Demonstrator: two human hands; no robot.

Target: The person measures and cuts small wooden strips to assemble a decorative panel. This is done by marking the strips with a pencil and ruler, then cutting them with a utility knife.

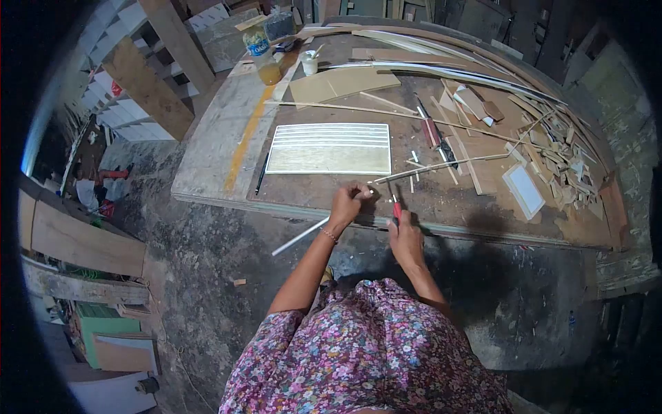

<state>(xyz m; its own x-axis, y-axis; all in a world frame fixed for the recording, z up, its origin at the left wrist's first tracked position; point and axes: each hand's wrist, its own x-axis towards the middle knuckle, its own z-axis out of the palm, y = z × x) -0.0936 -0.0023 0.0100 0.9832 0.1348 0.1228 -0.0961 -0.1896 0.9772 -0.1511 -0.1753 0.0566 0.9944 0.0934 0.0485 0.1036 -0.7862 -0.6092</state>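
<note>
Label [258,48] on the plastic bottle [269,73] is blue with white letters; they seem to begin with "OA", but the rest I cannot read surely. Inside the bottle is a yellow-brown liquid. Near it stands a white cup [309,65] with a stick in it.

Left hand [350,200] has its fingers pinched together on a narrow white strip [300,236], which passes under the wrist and sticks out beyond the table edge. Right hand [405,238] is closed around a tool with a red handle [396,210], near the left fingertips.

Beyond the left hand, a rectangular panel [329,159] lies flat, pale and grained, with white edging and several parallel white lines in its far part. To its right lie a red tool [432,132], thin wooden strips [463,141] and a messy heap of offcuts [569,162]. A small white board with pale border [524,191] lies before the heap.

The wooden table [207,155] is worn and stained, with one yellow-orange band. Around it, the floor [207,276] is dark and blotchy, and pale shelving [141,110] is at the left.
</note>
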